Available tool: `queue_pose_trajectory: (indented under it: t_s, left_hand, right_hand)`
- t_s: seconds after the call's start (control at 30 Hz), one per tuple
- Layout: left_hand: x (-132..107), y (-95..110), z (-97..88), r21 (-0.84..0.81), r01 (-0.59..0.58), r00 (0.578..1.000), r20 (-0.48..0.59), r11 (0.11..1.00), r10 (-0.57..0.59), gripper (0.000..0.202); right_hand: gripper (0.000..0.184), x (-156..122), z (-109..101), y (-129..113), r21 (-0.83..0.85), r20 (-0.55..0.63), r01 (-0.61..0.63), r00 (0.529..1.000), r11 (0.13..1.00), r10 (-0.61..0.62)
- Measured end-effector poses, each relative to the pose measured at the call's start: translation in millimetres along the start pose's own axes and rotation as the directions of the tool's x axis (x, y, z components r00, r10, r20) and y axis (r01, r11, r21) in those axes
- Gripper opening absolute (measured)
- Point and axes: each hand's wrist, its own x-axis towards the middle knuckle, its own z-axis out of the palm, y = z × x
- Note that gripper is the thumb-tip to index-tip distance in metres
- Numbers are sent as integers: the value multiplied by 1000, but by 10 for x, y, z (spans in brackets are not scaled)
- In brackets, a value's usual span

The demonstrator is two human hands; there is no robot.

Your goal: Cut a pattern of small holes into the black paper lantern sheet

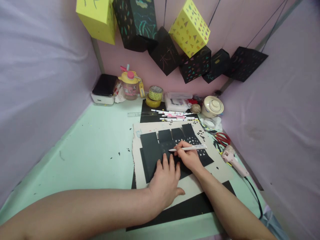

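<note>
Black card (pixel 150 144) on the grey board (pixel 137 158) looks light, bendy, tearable around its three-o'clock cutouts (pixel 201 153); best held by its solid nine-o'clock side. The left hand (pixel 163 181) lies spread at six o'clock; the right hand (pixel 189 158) pinches a pen (pixel 197 147).

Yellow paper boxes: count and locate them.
2: a dark-marked yellow paper box, top, left of centre; a shape-patterned yellow paper box, top, right of centre. Others may be hidden.
</note>
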Motion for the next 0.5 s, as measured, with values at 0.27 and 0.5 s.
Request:
queue_pose_trajectory:
  t_s: [0.27, 0.5]
  left_hand:
    - [1, 5, 8, 15, 5, 1000, -11, 1000, -5, 84]
    - [2, 6, 14, 8, 7, 1000, -19, 1000, -7, 84]
  right_hand:
    - [16, -21, -1, 4, 39, -19, 0, 1000, 999, 1]
    - [17, -13, 5, 25, 14, 3, 14, 1000, 1000, -14]
